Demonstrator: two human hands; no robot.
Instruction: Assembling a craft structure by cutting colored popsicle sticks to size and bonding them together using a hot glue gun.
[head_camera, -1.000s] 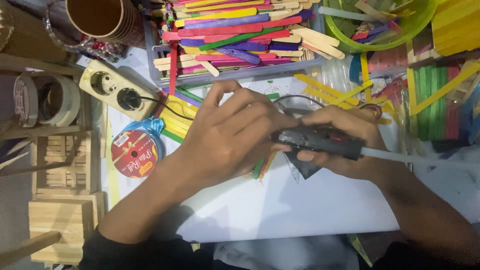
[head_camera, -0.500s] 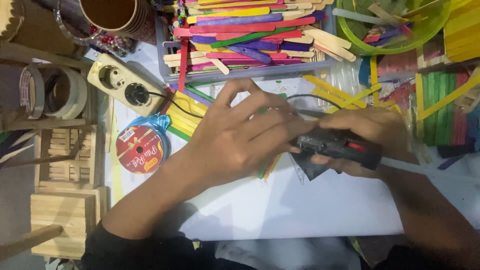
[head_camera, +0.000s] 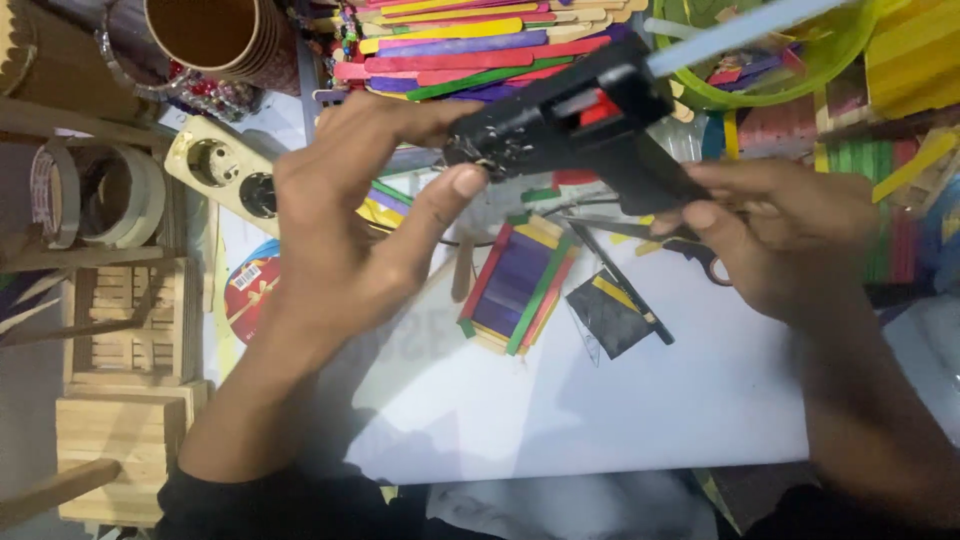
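The black glue gun (head_camera: 580, 120) hangs tilted above the bench, its clear stick (head_camera: 740, 30) jutting out behind. The right hand (head_camera: 790, 240) wraps its handle in a closed grip; the left hand (head_camera: 350, 220), fingers spread, pinches the nozzle end. Below lies a flat panel of coloured sticks (head_camera: 520, 285) on white paper (head_camera: 600, 400).

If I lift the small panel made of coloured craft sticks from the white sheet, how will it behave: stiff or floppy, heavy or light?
The stick panel looks flat and thin, so it is probably light. Its sticks lie side by side with cross sticks at the ends, so it is likely fairly stiff, though the joints may be fragile. Lying flat on the white sheet, it should slide rather than roll.
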